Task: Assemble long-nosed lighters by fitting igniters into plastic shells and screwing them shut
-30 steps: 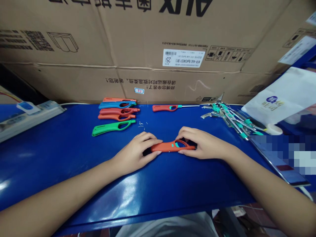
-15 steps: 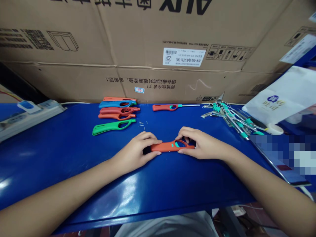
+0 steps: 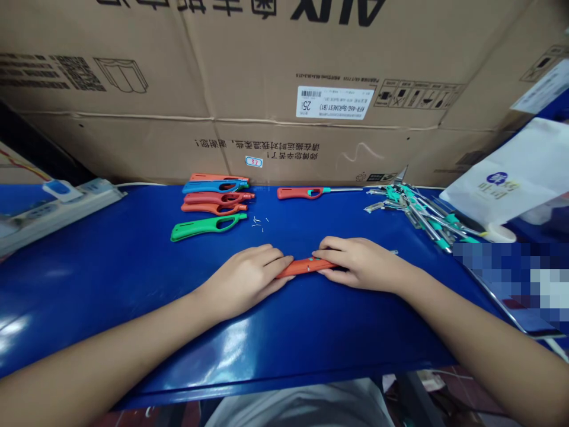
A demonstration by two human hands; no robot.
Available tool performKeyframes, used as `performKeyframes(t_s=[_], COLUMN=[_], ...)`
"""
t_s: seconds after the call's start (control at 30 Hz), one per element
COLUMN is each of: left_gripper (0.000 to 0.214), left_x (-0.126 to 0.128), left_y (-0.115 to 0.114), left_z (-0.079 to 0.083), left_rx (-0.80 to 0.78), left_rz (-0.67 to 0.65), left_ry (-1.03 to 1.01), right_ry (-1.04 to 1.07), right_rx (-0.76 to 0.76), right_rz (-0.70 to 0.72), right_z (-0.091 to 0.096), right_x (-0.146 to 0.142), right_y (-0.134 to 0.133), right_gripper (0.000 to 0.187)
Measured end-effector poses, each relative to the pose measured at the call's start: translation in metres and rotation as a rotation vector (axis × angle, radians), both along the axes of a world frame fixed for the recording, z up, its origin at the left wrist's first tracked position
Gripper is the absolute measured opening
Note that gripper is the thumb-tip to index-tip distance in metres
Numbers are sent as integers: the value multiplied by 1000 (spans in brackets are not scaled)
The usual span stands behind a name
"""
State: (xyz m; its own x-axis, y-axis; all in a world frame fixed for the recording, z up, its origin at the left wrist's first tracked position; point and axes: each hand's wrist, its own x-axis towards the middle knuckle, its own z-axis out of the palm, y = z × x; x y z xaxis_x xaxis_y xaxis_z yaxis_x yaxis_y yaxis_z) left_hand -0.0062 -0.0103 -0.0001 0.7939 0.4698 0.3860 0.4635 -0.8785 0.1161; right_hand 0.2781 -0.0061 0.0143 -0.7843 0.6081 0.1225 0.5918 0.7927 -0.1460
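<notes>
The big cardboard box point(image 3: 284, 89) behind the table is cut off at the top, so its large print is only half readable. At the right, a pixelated patch hides a part of the table edge. Your hands cover most of the orange lighter body point(image 3: 303, 267). Only a short middle piece shows between them, and its two ends cannot be seen.

Your left hand point(image 3: 249, 274) lies over the left end, with the fingers close together and curved down on it. Your right hand point(image 3: 361, 264) covers the right end, with the fingers pressed together and laid flat on top. The body lies on the blue table point(image 3: 111, 279), in the middle, between both hands.

Farther back, a white bag point(image 3: 507, 178) leans at the right and a power strip point(image 3: 57, 201) lies at the left. A pile of metal rods point(image 3: 418, 213) with teal parts lies right of centre. Left of centre there is a stack of lighter shells point(image 3: 217, 198), with a green shell point(image 3: 207, 225) just in front. One finished lighter point(image 3: 311, 192) lies near the box.
</notes>
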Motion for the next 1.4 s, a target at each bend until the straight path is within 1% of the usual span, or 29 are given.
performKeyframes(t_s=[0.1, 0.23, 0.33, 0.43, 0.5, 0.63, 0.77, 0.87, 1.0, 1.13, 1.23, 1.33, 1.4], left_gripper=[27, 24, 23, 24, 24, 23, 22, 23, 22, 29, 34, 35, 37], left_x=[-1, -1, 0, -1, -2, -5, -7, -7, -5, -4, -4, -4, -4], left_y=[2, 1, 0, 1, 4, 10, 12, 12, 11, 8, 6, 6, 7], left_z=[-1, 1, 2, 3, 4, 6, 8, 8, 7, 4, 2, 3, 5], left_rx=[-95, -209, -229, -229, -225, -197, -185, -225, -291, -266, -181, -95, -67], left_rz=[-11, -53, -68, -64, -55, -30, -16, -11, 22, 24, 35, 70, 92], left_ry=[-78, -122, -139, -137, -136, -157, -182, -168, -140, -106, -73, -49, -44], right_ry=[23, 42, 58, 111, 150, 144, 105, 60, 32, 59, 52, 81, 124], right_rx=[-43, -88, -109, -193, -223, -151, 10, 104, 154, 173, 162, 74, 0], right_rz=[29, 63, 64, 50, 23, -43, -56, -49, -43, -14, -35, -88, -99], right_z=[1, 2, 3, 6, 9, 15, 15, 13, 13, 14, 16, 20, 22], right_x=[-1, -3, -3, 0, 5, 17, 22, 21, 18, 11, 8, 11, 15], right_y=[-1, -4, -5, -2, 1, 7, 7, 6, 3, -1, -3, -2, 0], right_gripper=[30, 31, 32, 28, 26, 27, 35, 37, 38, 35, 31, 25, 24])
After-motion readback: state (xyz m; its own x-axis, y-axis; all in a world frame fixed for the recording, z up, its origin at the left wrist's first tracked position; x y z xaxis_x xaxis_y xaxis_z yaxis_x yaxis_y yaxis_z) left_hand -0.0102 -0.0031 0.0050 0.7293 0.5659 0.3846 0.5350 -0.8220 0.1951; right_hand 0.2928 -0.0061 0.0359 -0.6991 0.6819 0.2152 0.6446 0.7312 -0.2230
